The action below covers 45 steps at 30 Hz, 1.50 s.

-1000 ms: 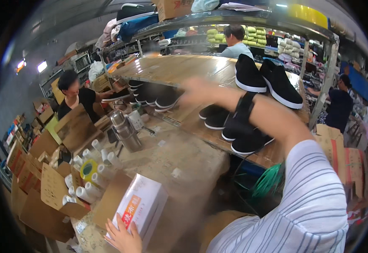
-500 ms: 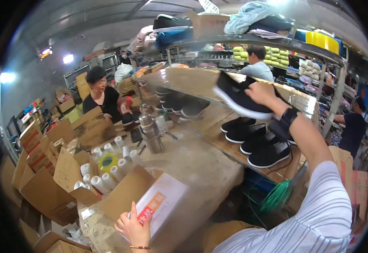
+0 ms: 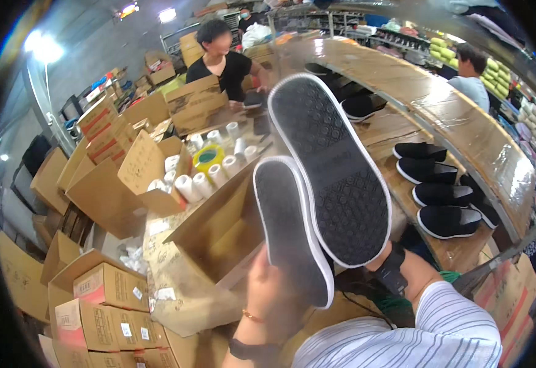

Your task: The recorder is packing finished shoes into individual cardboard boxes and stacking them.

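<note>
Two black slip-on shoes are held up side by side, dark patterned soles with white rims facing me. My left hand (image 3: 268, 285), blurred, is closed round the lower left edge of the nearer shoe (image 3: 286, 221). The larger-looking shoe (image 3: 335, 172) stands slightly higher and to the right, overlapping it. Behind its heel end is my right hand (image 3: 378, 259), its fingers hidden by the sole; the forearm with a black wristband leads up to it. Just left of the shoes, an open cardboard box (image 3: 222, 236) rests on the worktable (image 3: 176, 310).
Several black shoes (image 3: 443, 195) stand on a wooden shelf at the right, under a plastic-covered upper board (image 3: 452, 116). White rolls (image 3: 215, 175) and yellow tape (image 3: 208, 157) fill the table's far left. Cardboard boxes (image 3: 111, 285) pile up leftward. A co-worker (image 3: 219, 67) stands across the table.
My right hand has brought the shoes from above the shelf to the middle before me. My left hand has left the box and taken hold of one shoe. The view has swung right.
</note>
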Available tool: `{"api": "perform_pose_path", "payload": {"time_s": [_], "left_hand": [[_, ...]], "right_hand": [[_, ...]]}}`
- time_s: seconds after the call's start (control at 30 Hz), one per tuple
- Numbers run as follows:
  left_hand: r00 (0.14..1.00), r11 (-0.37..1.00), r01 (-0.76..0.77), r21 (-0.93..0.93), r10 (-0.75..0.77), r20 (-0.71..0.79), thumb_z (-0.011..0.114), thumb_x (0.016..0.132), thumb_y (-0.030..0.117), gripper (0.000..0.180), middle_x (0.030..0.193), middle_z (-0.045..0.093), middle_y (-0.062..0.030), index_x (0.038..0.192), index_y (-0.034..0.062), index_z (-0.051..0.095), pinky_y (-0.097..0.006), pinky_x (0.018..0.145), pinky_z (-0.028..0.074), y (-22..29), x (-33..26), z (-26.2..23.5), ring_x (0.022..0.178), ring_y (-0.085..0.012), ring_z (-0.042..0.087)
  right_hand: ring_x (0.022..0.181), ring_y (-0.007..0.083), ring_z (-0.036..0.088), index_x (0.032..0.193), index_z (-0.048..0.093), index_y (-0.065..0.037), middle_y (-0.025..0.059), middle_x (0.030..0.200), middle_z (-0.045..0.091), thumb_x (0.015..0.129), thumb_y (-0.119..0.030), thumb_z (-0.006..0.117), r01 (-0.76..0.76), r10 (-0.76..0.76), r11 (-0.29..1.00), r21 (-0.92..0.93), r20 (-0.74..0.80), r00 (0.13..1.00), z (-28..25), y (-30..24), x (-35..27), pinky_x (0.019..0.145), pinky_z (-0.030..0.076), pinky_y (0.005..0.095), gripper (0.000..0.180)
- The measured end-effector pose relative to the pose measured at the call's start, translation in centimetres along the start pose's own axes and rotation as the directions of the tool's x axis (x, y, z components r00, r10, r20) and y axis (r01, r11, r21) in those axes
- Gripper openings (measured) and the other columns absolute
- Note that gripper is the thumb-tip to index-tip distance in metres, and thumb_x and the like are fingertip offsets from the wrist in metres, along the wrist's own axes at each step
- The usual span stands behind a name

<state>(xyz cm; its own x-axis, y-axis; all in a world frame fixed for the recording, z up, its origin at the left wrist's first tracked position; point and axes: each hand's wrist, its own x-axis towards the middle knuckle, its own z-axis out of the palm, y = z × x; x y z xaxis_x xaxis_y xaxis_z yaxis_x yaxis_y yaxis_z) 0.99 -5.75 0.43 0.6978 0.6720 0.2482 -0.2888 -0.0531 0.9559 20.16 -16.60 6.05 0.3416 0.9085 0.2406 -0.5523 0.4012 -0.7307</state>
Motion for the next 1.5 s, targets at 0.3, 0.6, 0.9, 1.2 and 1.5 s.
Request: {"api": "perform_pose_path", "payload": {"time_s": [0.3,0.6,0.9,1.2,1.5], "left_hand": [[0.705,0.122,-0.354,0.927,0.686,0.179,0.069,0.078,0.012,0.041,0.098,0.062,-0.0186,0.116,0.0001,0.057,-0.041,0.078,0.047,2.9,4.0,-3.6,0.087,-0.0356,0.059],[0.898,-0.034,-0.257,0.966,0.361,0.252,0.07,0.069,0.009,0.048,0.099,0.061,-0.0125,0.116,0.0148,0.062,-0.039,0.075,0.048,-1.4,3.8,-7.0,0.088,-0.0289,0.06],[0.828,-0.066,-0.413,0.908,0.388,0.405,0.066,0.068,0.014,0.013,0.093,0.06,-0.0044,0.081,0.0146,0.065,-0.037,0.072,0.047,-3.1,3.1,-8.7,0.087,-0.0242,0.057],[0.846,0.064,-0.419,0.906,0.388,0.364,0.07,0.066,0.006,0.019,0.086,0.061,-0.0063,0.084,0.0117,0.068,-0.039,0.077,0.045,2.4,3.5,-9.3,0.084,-0.0275,0.058],[0.936,0.23,0.163,0.959,0.273,-0.224,0.082,0.062,0.027,0.082,0.127,0.031,-0.0272,0.129,0.008,0.038,-0.046,0.106,0.026,-2.5,6.1,-18.5,0.127,-0.0401,0.025]], "right_hand": [[0.1,0.015,0.058,0.12,0.051,0.001,0.0114,0.112,0.058,0.092,-0.018,0.054,-0.148,0.139,0.932,0.33,0.049,0.989,-6.5,3.4,2.3,0.082,0.052,0.0259,0.034],[0.097,0.0209,0.061,0.12,0.051,0.0,0.0145,0.111,0.06,0.095,-0.019,0.047,-0.155,0.161,0.965,0.212,-0.012,0.987,-6.2,5.5,3.0,0.083,0.054,0.0313,0.032],[0.098,0.0218,0.058,0.11,0.058,-0.005,0.0101,0.11,0.06,0.082,0.001,0.058,0.354,-0.309,0.832,-0.426,0.174,0.935,1.6,6.6,10.2,0.085,0.046,0.0318,0.029],[0.096,0.0274,0.056,0.09,0.069,-0.014,0.0074,0.099,0.06,0.067,-0.016,0.07,0.693,-0.151,-0.097,-0.714,0.699,0.699,-1.4,9.8,13.2,0.078,0.046,0.0375,0.023],[0.085,0.0382,0.057,0.112,0.054,-0.003,0.0203,0.099,0.058,0.087,-0.023,0.056,-0.116,-0.127,-0.032,-0.993,-0.111,0.986,-5.1,12.1,13.8,0.08,0.046,0.0426,0.032]]}}
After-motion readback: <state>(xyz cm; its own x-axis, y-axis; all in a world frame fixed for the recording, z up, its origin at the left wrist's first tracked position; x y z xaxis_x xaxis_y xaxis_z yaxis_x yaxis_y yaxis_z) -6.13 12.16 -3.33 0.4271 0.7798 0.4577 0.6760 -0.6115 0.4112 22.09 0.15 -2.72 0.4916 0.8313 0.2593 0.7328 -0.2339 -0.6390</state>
